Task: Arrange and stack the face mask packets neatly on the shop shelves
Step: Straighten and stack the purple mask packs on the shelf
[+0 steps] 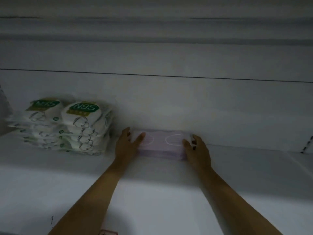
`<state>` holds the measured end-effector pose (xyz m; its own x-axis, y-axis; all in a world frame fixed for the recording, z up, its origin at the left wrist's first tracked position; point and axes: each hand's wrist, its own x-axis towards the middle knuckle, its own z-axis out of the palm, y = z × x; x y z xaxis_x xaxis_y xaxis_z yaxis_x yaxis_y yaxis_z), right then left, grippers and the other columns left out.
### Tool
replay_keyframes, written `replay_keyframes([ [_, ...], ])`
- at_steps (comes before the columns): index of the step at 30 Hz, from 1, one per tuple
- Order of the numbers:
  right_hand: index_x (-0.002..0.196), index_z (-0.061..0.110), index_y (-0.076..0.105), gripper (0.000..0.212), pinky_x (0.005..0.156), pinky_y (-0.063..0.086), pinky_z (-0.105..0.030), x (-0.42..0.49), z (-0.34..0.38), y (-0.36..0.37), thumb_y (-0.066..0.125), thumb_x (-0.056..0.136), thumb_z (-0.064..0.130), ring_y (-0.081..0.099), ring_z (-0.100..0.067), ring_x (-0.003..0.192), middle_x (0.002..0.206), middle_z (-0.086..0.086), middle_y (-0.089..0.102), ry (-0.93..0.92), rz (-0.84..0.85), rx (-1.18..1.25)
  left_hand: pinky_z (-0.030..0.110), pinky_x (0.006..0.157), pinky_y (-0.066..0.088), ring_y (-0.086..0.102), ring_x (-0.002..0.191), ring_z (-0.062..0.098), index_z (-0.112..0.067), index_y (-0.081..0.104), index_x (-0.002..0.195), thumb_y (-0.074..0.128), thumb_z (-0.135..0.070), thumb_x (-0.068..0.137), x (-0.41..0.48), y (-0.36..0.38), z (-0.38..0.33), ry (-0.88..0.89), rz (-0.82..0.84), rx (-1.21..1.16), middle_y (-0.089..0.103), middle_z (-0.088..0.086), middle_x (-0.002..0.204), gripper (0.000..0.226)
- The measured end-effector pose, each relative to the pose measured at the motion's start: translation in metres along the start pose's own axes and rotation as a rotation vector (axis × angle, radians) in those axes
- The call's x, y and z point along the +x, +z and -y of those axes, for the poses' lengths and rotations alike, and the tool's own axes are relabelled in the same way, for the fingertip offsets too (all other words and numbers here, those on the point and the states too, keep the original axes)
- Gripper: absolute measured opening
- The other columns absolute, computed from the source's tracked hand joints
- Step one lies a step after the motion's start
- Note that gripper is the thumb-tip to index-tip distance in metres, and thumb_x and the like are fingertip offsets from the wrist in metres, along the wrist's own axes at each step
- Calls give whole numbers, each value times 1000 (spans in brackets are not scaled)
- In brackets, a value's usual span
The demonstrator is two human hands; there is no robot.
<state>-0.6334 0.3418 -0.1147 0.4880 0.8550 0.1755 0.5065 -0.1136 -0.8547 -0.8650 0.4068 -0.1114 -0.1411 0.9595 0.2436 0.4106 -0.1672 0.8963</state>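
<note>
Lying flat on the shelf (237, 167) — pale purple mask packet (162, 146), hand-flanked.

A white back wall (169, 102) rises behind the shelf (169, 192), crossed by a thin dark horizontal line (152, 75). Above, the pale underside of an upper shelf (152, 28) shows blurred grey bands. At the far right edge stands what may be a slotted metal upright (307, 144), and a small pink-and-white scrap, perhaps a label (108, 232), lies at the bottom edge.

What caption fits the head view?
Both hands hold a purple mask packet on the white shelf.
</note>
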Motion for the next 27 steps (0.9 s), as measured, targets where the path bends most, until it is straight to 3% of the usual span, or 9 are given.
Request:
replay_keyframes([
  [3, 138, 16, 48, 53, 95, 44, -33, 7, 6, -2, 60, 92, 39, 60, -25, 108, 130, -8, 57, 15, -58, 51, 29, 108, 34, 39, 135, 20, -16, 36, 146, 84, -45, 66, 7, -1, 5, 91, 141, -16, 34, 5, 152, 98],
  [6, 128, 16, 58, 42, 88, 44, -29, 1, 4, -1, 62, 91, 35, 63, -24, 101, 118, -8, 64, -46, -43, 14, 24, 110, 25, 28, 140, 11, -25, 43, 142, 90, -51, 47, 5, 1, 13, 266, 289, 199, 18, 3, 158, 109],
  [10, 110, 12, 68, 25, 73, 40, -21, -2, -2, -6, 68, 88, 25, 62, -19, 83, 93, -4, 67, -40, -113, 97, 12, 102, 25, 33, 127, -4, -31, 57, 123, 68, -86, 41, 6, 3, 21, 320, 243, 256, 36, 1, 151, 99],
  [11, 106, 12, 69, 22, 71, 39, -20, -1, -2, -7, 68, 88, 24, 61, -17, 80, 92, -5, 68, -38, -136, 118, 12, 101, 24, 33, 130, -1, -29, 59, 123, 70, -82, 41, 7, 1, 21, 315, 222, 234, 37, 1, 150, 98],
  [15, 99, 12, 68, 15, 73, 43, -23, 1, -1, -6, 68, 87, 22, 61, -18, 79, 89, -6, 69, -53, -172, 118, 33, 112, 21, 24, 143, 21, -34, 60, 124, 77, -71, 48, 3, -1, 9, 357, 130, 295, 25, 0, 157, 87],
  [17, 98, 14, 67, 15, 76, 49, -29, 2, -1, -6, 68, 88, 23, 64, -23, 79, 86, -4, 68, -37, -184, 142, 48, 110, 23, 33, 140, 27, -34, 66, 118, 64, -75, 61, -2, 2, 7, 573, 57, 423, 35, 3, 153, 71],
  [20, 95, 17, 66, 12, 80, 53, -37, 0, -3, -6, 68, 87, 26, 67, -27, 81, 82, -1, 66, -46, -207, 137, 53, 105, 30, 52, 126, 29, -32, 74, 105, 49, -75, 70, -1, 7, 13, 740, 80, 492, 56, 3, 137, 60],
  [24, 100, 18, 66, 30, 77, 45, -31, -7, 2, -6, 72, 80, 40, 59, -16, 86, 92, 2, 64, -523, -312, -165, 51, 107, 31, 55, 122, 25, -30, 72, 110, 48, -72, 75, 4, 11, 16, 854, 53, 537, 61, 2, 132, 60],
  [27, 107, 22, 68, 54, 93, 35, -33, -5, 2, 1, 66, 70, 61, 54, -18, 107, 113, -1, 64, -874, -187, -423, 55, 108, 29, 55, 123, 27, -26, 71, 112, 47, -67, 80, 9, 14, 13, 1017, 28, 630, 61, 4, 132, 57],
])
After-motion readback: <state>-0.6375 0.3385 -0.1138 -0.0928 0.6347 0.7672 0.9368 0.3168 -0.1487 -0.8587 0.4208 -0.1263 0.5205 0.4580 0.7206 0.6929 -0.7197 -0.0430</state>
